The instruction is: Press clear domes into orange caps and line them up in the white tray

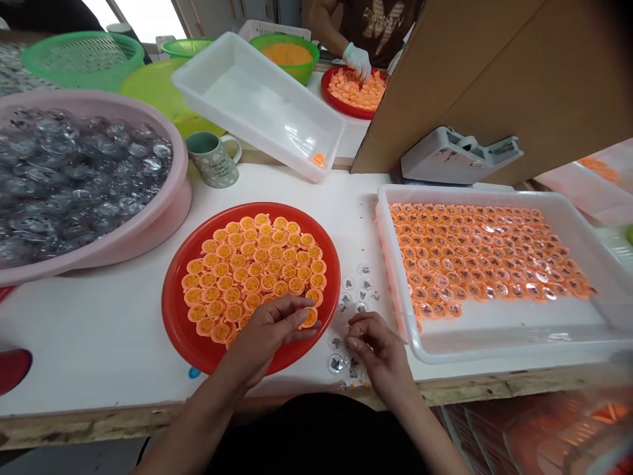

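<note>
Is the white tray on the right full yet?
Not full. Orange cups cover the white tray only partway; its near strip is bare.

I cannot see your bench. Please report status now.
Left hand pinching an orange cup on red plate. Right hand over clear lids. Nothing blocking.
</note>
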The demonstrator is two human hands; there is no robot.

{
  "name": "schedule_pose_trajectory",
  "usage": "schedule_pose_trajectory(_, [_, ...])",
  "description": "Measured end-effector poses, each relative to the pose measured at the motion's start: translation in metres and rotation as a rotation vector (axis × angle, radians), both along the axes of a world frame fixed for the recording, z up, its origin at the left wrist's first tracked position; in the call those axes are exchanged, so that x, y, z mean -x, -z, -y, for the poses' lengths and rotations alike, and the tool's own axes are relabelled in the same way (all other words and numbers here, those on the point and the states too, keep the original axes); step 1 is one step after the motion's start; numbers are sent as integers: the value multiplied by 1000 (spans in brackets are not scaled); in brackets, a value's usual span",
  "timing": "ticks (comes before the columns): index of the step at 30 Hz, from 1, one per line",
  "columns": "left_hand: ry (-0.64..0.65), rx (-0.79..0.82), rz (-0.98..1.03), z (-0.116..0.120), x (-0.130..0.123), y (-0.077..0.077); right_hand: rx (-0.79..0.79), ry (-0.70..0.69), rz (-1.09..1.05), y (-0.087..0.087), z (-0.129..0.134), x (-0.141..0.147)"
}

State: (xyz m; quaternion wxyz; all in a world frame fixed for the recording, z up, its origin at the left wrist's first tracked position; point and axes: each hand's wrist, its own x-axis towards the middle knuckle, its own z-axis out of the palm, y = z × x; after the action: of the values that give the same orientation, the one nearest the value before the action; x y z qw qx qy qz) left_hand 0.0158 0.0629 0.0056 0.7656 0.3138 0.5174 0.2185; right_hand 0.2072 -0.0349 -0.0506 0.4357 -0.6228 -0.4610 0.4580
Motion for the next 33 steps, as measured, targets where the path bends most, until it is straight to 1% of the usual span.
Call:
schedule_pose_trajectory(2, [-2,-6,36,2,-4,1,101,26,-290,-7,2,-1])
schedule_pose_trajectory(4, [9,-16,71,4,-8,1,147,54,-532,-11,2,1])
schedule_pose_trajectory(6, [25,-24,100,6,-12,1,157,89,-686,-14,1,5])
schedule_pose_trajectory(8, [31,-32,123,7,-14,2,169,113,-764,-16,0,8])
schedule_pose_trajectory(13, [20,-22,102,7,-11,3,169,144,-787,-22,-3,9])
schedule_pose_trajectory(19, [8,13,118,8,-10,5,143,114,-718,-24,-5,8])
schedule_pose_trajectory(24, [7,26,112,7,-8,6,182,176,-621,-18,-6,7])
schedule_pose_trajectory(29, [11,86,228,6,-5,12,246,328,-630,-13,-8,8])
schedule_pose_trajectory(31, [13,93,249,6,-5,14,255,332,-639,-13,-9,8])
schedule_pose_trajectory(33, [11,89,247,6,-5,14,241,305,-643,-14,-10,7])
